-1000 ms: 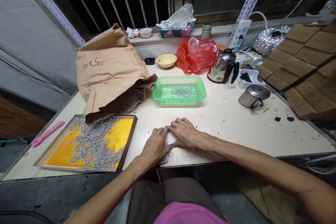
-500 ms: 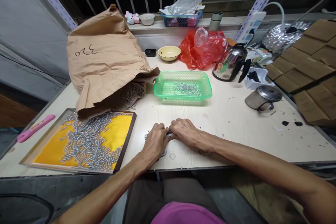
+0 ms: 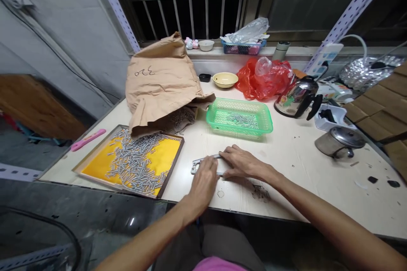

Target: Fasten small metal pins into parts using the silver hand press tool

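Note:
My left hand [image 3: 205, 180] lies palm down on a flat grey metal plate [image 3: 197, 163] near the table's front edge, fingers together over it. My right hand [image 3: 242, 162] rests beside it, fingers curled on the plate's right end and touching the left hand. To the left sits a yellow-lined tray [image 3: 95, 163] heaped with several small silver metal pins [image 3: 135, 163]. Behind the hands stands a green plastic basket [image 3: 267, 120] with a few of the same pins inside.
A large brown paper sack [image 3: 160, 87] lies tipped over, spilling pins onto the tray. A steel kettle [image 3: 297, 97], a lidded metal pot [image 3: 338, 140], a red plastic bag [image 3: 269, 78], a yellow bowl [image 3: 225, 79] and a pink tool [image 3: 87, 139] are around. Cardboard sheets [image 3: 381, 112] lie at the right.
The camera has swung to the left and up, so the table appears shifted right. Both hands stay together on the metal plate, with more of its left end showing.

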`<state>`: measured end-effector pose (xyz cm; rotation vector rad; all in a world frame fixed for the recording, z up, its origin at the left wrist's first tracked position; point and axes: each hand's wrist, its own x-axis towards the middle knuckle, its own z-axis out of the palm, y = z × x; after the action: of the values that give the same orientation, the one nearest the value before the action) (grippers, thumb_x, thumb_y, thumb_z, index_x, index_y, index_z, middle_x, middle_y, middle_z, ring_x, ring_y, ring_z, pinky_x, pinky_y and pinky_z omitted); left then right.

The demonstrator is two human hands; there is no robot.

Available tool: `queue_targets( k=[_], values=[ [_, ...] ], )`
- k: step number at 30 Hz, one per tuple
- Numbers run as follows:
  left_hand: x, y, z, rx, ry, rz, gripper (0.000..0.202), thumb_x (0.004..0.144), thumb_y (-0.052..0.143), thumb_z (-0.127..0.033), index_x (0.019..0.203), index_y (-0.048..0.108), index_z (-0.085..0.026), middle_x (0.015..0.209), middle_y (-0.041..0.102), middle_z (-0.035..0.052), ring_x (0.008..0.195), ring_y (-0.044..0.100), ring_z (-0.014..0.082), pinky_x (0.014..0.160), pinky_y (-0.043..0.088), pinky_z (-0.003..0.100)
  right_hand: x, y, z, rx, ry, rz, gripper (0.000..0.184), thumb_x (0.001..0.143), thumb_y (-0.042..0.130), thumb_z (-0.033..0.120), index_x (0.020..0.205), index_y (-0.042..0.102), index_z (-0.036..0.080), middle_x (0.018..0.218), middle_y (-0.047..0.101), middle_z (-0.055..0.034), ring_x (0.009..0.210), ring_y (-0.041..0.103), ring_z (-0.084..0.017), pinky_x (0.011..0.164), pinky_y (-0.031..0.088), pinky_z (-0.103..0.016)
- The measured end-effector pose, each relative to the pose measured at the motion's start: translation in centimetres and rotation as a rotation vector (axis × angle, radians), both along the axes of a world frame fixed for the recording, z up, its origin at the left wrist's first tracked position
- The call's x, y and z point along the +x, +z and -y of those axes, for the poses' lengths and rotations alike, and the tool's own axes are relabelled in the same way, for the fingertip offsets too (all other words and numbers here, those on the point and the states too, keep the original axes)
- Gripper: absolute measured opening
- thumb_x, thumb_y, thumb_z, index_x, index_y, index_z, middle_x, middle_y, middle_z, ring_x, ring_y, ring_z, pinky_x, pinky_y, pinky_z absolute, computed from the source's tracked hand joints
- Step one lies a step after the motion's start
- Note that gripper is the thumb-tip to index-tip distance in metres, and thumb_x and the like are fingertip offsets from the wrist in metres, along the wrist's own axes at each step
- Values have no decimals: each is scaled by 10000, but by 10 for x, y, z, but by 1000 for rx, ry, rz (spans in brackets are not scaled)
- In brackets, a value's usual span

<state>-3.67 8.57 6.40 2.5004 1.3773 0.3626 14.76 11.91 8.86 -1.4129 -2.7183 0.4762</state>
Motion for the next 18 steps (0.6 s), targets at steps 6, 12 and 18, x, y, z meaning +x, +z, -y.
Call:
queue_targets(
  k=[6,12,18],
  values=[
    [14,-12,45,22,-64,89,404,857,558,-261,1245,490,-170,1329,509,113,1306,374,288,1067,353,476,-1,-16,-12,87,-114,-6,186,897,474,229,967,637,175,943,600,-78,927,503,-206,771,374,-299],
    [15,-8,52,-32,-64,174,438,851,566,-335,1254,491,-180,1310,525,107,1304,373,290,1086,303,511,-26,-6,-27,172,-187,196,200,907,464,236,873,653,182,933,627,-85,950,492,-236,774,322,-344],
    [17,-40,72,187,-89,270,522,811,591,-399,1286,479,-212,1218,591,108,1118,553,278,978,448,436,-85,4,11,113,219,-5,145,884,507,257,856,648,241,898,596,-26,823,501,-168,640,312,-276]
  ],
)
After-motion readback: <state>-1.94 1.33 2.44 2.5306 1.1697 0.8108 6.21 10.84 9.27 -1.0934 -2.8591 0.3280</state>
